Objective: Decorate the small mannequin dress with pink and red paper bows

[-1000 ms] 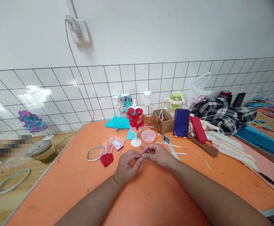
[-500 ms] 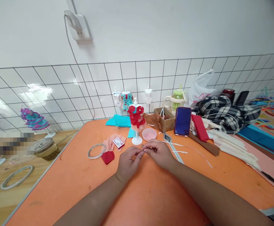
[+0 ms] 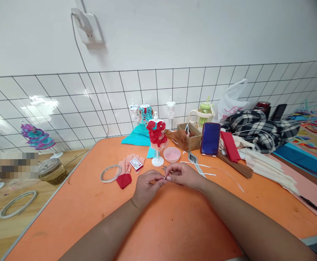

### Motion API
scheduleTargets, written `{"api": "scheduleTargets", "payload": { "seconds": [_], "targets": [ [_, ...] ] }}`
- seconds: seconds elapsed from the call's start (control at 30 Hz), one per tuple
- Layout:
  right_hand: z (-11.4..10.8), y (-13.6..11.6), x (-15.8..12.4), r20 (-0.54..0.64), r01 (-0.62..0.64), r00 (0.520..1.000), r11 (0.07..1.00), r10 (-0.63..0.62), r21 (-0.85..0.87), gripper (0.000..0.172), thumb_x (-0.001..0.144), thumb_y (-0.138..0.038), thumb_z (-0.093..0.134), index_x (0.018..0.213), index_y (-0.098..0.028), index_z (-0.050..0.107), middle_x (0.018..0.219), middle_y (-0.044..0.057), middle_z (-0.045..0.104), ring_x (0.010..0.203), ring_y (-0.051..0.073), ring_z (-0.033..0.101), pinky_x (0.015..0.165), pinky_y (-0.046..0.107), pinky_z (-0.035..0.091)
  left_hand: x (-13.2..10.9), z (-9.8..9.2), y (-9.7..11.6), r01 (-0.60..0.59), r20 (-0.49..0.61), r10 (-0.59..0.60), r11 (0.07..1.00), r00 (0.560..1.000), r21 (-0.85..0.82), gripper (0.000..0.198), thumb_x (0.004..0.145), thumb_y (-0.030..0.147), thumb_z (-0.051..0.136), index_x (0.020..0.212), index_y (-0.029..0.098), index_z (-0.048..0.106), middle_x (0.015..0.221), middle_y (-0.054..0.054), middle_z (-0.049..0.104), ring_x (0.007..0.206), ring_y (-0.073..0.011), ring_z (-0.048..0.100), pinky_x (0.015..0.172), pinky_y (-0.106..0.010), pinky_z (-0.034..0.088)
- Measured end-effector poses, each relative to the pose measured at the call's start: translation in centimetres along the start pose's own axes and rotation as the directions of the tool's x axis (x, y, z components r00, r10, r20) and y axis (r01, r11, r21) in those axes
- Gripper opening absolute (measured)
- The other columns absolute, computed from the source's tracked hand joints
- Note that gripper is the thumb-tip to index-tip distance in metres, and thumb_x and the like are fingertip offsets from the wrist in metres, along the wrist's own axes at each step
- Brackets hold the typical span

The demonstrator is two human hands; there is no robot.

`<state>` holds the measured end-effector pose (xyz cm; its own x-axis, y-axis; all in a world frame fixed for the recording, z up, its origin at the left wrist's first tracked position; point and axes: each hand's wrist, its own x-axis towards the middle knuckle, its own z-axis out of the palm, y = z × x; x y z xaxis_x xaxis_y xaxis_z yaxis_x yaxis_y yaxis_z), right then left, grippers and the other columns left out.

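My left hand (image 3: pixel 148 186) and my right hand (image 3: pixel 184 175) meet above the orange table (image 3: pixel 172 232), both with fingertips pinched together. A tiny pale thing shows between the fingertips, too small to name. Just behind my hands stands a small white mannequin (image 3: pixel 157 161) dressed in red paper rosettes (image 3: pixel 155 136) and pale pink paper. A pink bowl (image 3: pixel 172 155) sits right of its base. Partly hidden by my right hand lies a grey-handled pair of scissors (image 3: pixel 193 158), its tip showing by my fingers.
Left of my hands lie a tape roll (image 3: pixel 110 174), red paper (image 3: pixel 124 181) and a small white-and-red box (image 3: pixel 136 164). At the back stand a cardboard box (image 3: pixel 193 142), a phone (image 3: pixel 210 139) and a cup (image 3: pixel 204 114). White strips (image 3: pixel 210 174) and folded paper (image 3: pixel 230 146) lie to the right.
My fingertips have shifted slightly against each other, and a tiny pale speck now shows between them. The whole view has moved a little; the other things stay in place.
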<state>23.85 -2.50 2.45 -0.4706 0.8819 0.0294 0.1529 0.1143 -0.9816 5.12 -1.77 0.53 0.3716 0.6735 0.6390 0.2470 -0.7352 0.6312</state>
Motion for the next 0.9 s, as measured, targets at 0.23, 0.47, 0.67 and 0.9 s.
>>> {"api": "scheduleTargets", "payload": {
  "seconds": [0.23, 0.47, 0.67, 0.9],
  "targets": [
    [0.1, 0.5, 0.1, -0.018, -0.013, 1.000, 0.997, 0.012, -0.073, 0.021, 0.077, -0.038, 0.059, 0.083, -0.018, 0.066, 0.055, -0.005, 0.047, 0.047, 0.007, 0.039, 0.044, 0.018, 0.032, 0.1, -0.3, -0.2, 0.025, 0.097, -0.028, 0.999, 0.995, 0.028, 0.015, 0.079, 0.032, 0.063, 0.072, 0.019, 0.069, 0.072, -0.005, 0.068, 0.067, -0.0143, 0.063, 0.064, -0.024, 0.051],
    [1.3, 0.3, 0.0, -0.265, 0.234, 0.860, 0.798, -0.437, -0.556, 0.016, 0.081, -0.021, 0.055, 0.088, -0.024, 0.070, 0.082, 0.004, 0.065, 0.072, 0.014, 0.056, 0.064, 0.026, 0.042, 0.4, -0.1, -0.7, 0.147, 0.034, -0.146, 0.989, 0.989, -0.019, 0.016, 0.083, 0.029, 0.057, 0.082, 0.020, 0.070, 0.082, -0.005, 0.070, 0.077, -0.0165, 0.064, 0.070, -0.026, 0.052],
    [2.1, 0.5, -0.4, -0.295, 0.247, 0.794, 0.726, -0.531, -0.641, 0.017, 0.085, -0.026, 0.054, 0.092, -0.025, 0.070, 0.088, 0.004, 0.067, 0.079, 0.015, 0.060, 0.070, 0.027, 0.045, 0.6, -0.3, -0.1, 0.115, 0.007, -0.115, 0.993, 0.993, -0.020, 0.018, 0.085, 0.027, 0.054, 0.087, 0.021, 0.071, 0.090, -0.006, 0.071, 0.086, -0.0181, 0.064, 0.077, -0.029, 0.052],
    [2.1, -0.2, -1.1, -0.373, 0.226, 0.722, 0.708, -0.583, -0.669, 0.024, 0.085, -0.030, 0.054, 0.106, -0.025, 0.065, 0.094, 0.004, 0.069, 0.082, 0.016, 0.062, 0.071, 0.027, 0.047, 0.4, -0.1, 0.1, 0.168, 0.036, -0.165, 0.980, 0.986, -0.103, 0.020, 0.086, 0.028, 0.053, 0.088, 0.019, 0.070, 0.088, -0.006, 0.070, 0.081, -0.0166, 0.064, 0.073, -0.027, 0.052]
  ]
}}
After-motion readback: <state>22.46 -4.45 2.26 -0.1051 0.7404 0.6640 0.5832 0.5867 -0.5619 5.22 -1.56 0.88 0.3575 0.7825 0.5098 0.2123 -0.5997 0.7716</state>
